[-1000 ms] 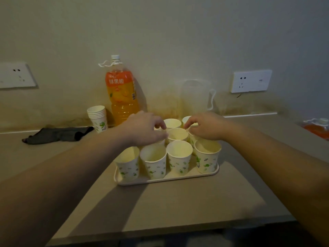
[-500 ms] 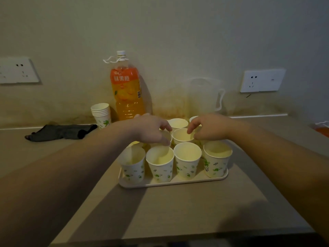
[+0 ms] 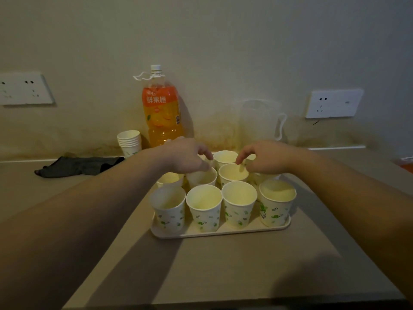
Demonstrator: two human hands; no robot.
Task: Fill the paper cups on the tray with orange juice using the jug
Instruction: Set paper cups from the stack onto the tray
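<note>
Hands: left hand [image 3: 186, 156] and right hand [image 3: 266, 156] hover over the back rows of cups, apart from each other, fingers curled downward; left fingertips seem to touch a middle-row cup rim, right fingertips pinch or touch the rim of the neighbouring cup, but I cannot tell whether either truly grips.
Paper cups [image 3: 239, 203]: upright on the tray, packed touching one another; four in the front row, at least three in the middle row, at least two behind, so nine plainly visible; others may be hidden under the hands.
Cup handling: probably light, thin-walled, easily crushed or tipped; best steadied at the rim or low on the side with a gentle touch. All look empty, though the dim light makes this uncertain.
Tray [image 3: 221, 232]: one, pale, on the counter [image 3: 223, 271], near the middle.
Jug [image 3: 260, 121]: one, clear, seemingly empty, against the wall behind the tray, handle to the right; take it by that handle.
Juice bottle [image 3: 163, 108]: one, capped, mostly full, likely heavy, left of the jug.
Spare cups [image 3: 129, 142]: one stack beside the bottle.
Dark cloth [image 3: 78, 166]: one, left on the counter.
Wall sockets [image 3: 334, 104]: two.
</note>
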